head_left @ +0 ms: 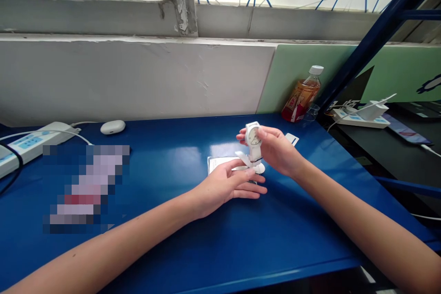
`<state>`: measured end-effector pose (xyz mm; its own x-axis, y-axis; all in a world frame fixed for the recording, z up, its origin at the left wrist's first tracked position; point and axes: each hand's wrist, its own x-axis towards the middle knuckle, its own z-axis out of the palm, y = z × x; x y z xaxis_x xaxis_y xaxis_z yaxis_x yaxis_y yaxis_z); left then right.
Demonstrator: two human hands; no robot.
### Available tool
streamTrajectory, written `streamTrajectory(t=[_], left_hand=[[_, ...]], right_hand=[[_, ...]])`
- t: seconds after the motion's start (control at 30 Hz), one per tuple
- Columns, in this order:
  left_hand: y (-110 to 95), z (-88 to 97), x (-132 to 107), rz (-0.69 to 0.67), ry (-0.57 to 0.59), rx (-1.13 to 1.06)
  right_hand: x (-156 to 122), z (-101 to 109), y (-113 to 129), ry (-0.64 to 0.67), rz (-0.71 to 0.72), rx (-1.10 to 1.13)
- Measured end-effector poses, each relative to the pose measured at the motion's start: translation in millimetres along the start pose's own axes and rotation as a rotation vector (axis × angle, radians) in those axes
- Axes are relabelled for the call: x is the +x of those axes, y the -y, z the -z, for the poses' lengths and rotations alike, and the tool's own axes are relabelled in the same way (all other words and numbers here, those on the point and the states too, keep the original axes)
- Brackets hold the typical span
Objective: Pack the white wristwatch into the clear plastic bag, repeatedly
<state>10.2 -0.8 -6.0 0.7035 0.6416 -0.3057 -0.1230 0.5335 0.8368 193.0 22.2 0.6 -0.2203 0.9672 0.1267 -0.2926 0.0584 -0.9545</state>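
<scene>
A white wristwatch (254, 135) with a round dial is held up above the blue table. My right hand (277, 147) is closed on it, thumb beside the dial and fingers behind. The white strap (255, 152) hangs down toward my left hand (230, 183), which is palm-up just below. White strap-like pieces lie between my left thumb and fingers, while the other fingers stretch out. Partly hidden behind my left hand is a flat white item with a clear edge (215, 163). Beyond my right wrist a small white card-like piece (292, 138) shows on the table.
On the left are a power strip (51, 135) with cables, a white earbud case (113, 127) and a pixelated flat object (91, 188). A drink bottle (303, 94) leans at the back right beside a blue metal post (365, 39). Another power strip (361, 117) and a phone (408, 129) lie farther right.
</scene>
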Motion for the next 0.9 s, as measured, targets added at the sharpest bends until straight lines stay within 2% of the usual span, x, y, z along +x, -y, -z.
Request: streamTrajectory(t=[0.17, 0.27, 0.37, 0.53, 0.67, 0.77, 0.9], left_hand=[[0.4, 0.0, 1.1, -0.107, -0.01, 0.05], [0.5, -0.8, 2.0, -0.153, -0.05, 0.068], [0.0, -1.0, 1.2, -0.186, -0.077, 0.13], [-0.4, -1.0, -0.9, -0.197, -0.067, 0.195], [0.5, -1.7, -0.3, -0.176, -0.073, 0.195], [1.9, -1.4, 0.7, -0.148, -0.095, 0.202], [2.0, 0.1, 1.1, -0.131, -0.113, 0.212]], right_hand=[[-4.0, -3.2, -3.2, 0.097, 0.118, -0.188], [-4.8, -4.8, -3.1, 0.097, 0.187, -0.28], [-4.7, -4.9, -5.1, 0.083, 0.187, -0.284], [-3.5, -5.5, -7.9, 0.077, 0.099, -0.195], [-4.4, -10.5, -2.8, 0.172, -0.043, 0.016], [-5.6, -12.7, 2.3, 0.219, -0.075, 0.156], [-6.2, -11.0, 6.5, 0.22, -0.075, 0.224]])
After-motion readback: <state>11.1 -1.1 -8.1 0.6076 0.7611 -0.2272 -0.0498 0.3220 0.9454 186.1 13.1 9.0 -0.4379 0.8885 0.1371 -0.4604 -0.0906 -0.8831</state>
